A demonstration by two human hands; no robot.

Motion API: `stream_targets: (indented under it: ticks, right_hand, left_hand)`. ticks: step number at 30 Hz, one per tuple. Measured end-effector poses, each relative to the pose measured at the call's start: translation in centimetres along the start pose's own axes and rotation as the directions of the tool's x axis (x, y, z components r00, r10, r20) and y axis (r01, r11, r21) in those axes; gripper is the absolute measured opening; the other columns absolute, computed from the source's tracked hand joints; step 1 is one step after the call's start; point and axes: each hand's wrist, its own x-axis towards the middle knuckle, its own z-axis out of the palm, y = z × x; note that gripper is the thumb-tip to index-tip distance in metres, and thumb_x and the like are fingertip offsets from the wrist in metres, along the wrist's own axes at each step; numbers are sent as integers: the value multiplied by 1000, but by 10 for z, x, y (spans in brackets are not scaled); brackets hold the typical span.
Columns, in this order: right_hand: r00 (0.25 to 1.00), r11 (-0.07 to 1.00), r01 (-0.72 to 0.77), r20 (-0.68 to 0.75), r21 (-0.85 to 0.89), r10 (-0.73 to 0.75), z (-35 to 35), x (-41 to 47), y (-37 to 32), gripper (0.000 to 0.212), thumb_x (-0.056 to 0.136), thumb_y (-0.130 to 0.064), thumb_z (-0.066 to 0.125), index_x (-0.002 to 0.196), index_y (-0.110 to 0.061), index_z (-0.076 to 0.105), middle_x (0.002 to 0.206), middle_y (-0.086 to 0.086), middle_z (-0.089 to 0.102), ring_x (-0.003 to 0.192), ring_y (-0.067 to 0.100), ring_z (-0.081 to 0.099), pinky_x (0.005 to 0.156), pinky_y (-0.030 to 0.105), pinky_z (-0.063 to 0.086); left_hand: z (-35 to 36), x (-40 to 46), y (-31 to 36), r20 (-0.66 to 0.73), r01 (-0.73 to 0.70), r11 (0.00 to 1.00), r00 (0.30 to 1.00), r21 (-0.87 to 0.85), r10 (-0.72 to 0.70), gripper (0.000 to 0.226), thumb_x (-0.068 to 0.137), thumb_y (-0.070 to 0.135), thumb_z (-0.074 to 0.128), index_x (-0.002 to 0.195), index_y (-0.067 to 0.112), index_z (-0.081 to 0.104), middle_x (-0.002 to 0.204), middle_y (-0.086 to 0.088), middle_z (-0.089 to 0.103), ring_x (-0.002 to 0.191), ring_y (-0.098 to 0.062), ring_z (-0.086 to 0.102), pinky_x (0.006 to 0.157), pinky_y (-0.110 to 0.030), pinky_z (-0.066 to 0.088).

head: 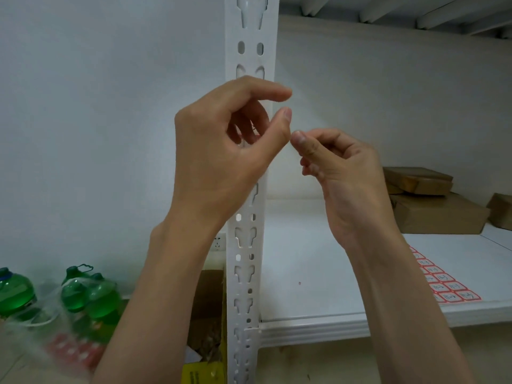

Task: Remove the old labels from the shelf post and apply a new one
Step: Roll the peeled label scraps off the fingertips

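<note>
The white slotted shelf post (250, 45) runs up the middle of the view. My left hand (221, 151) is raised in front of it with its fingers curled. A small red-edged scrap of old label (253, 131) shows inside the curl, against the fingers. My right hand (338, 173) is just right of the post, fingers curled. Its thumb and forefinger are pinched together right at the tip of my left thumb, and nothing shows between them. A sheet of new red-bordered labels (446, 286) lies on the shelf board (318, 322), partly under my right forearm.
Brown wrapped parcels (432, 206) are stacked at the back right of the shelf. Green bottles in plastic wrap (88, 297) stand on the floor at the lower left. An open cardboard box (207, 300) sits beside the post, with a yellow item (202, 372) below it.
</note>
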Motion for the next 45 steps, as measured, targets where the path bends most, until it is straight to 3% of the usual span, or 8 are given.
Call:
stream_targets:
  ticks: [7, 9, 13, 18, 25, 29, 34, 45]
  right_hand:
    - [994, 958, -102, -58, -269, 90, -32, 7, 32, 12, 81, -13, 81, 89, -5, 77, 75, 4, 73, 63, 9, 62, 64, 19, 54]
    - [991, 925, -130, -54, -356, 119, -38, 7, 42, 3, 84, -9, 79, 86, -10, 79, 78, 5, 76, 63, 9, 66, 65, 19, 58]
    - [980, 836, -187, -33, -515, 198, -51, 8, 68, 19, 89, -5, 72, 82, -21, 77, 78, 0, 77, 70, 13, 74, 70, 19, 59]
    - [916, 747, -373, -90, -551, 391, -60, 5, 101, 4, 89, 2, 70, 89, 2, 74, 74, 14, 75, 62, 22, 74, 69, 27, 62]
    - [883, 560, -362, -81, -745, 463, -70, -6, 124, 13, 77, -9, 84, 74, 1, 77, 71, 16, 74, 52, 14, 61, 54, 18, 54]
    - [858, 507, -368, -74, -779, 508, -72, -5, 126, 12, 79, 8, 70, 80, -1, 78, 75, 15, 74, 61, 20, 69, 42, 9, 42]
    - [875, 524, -373, -103, -765, 473, -71, -4, 129, 19, 77, 9, 69, 86, -7, 76, 80, 18, 76, 69, 29, 75, 61, 24, 57]
    - [927, 682, -334, -95, -650, 363, -53, -1, 119, 15, 84, -1, 62, 80, -5, 76, 73, 14, 75, 60, 20, 68, 75, 35, 64]
  left_hand:
    - [19, -7, -3, 142, -93, 980, 987, 174, 69, 13, 91, 34, 67, 94, 24, 75, 74, 11, 67, 67, -10, 61, 82, -42, 50]
    - [24, -10, -2, 191, -127, 962, 978, 243, 81, 13, 91, 36, 65, 91, 27, 74, 73, 11, 67, 69, -9, 60, 90, -35, 38]
    - [39, -16, 6, 276, -179, 929, 957, 325, 88, 15, 91, 36, 60, 88, 29, 73, 73, 11, 66, 72, -11, 57, 81, -31, 27]
    - [54, -22, 12, 291, -174, 891, 956, 420, 50, 17, 89, 36, 59, 81, 31, 72, 70, 10, 65, 70, -15, 56, 77, -30, 19]
    - [54, -21, 15, 232, -138, 942, 970, 306, 66, 13, 93, 33, 63, 86, 28, 72, 73, 11, 65, 69, -10, 55, 81, -31, 28]
    - [29, -5, 4, 52, -84, 967, 996, 241, 73, 10, 92, 30, 68, 96, 22, 73, 89, 7, 67, 74, -10, 60, 85, -44, 50]
    - [0, 1, -14, -44, 61, 951, 998, 304, -50, 42, 80, 38, 80, 106, 8, 65, 114, -11, 55, 86, -2, 47, 80, -4, 41]
    - [-7, 0, -14, -108, 271, 957, 959, 104, -260, 42, 81, 38, 79, 100, 18, 48, 101, 11, 58, 83, -1, 61, 67, -11, 48]
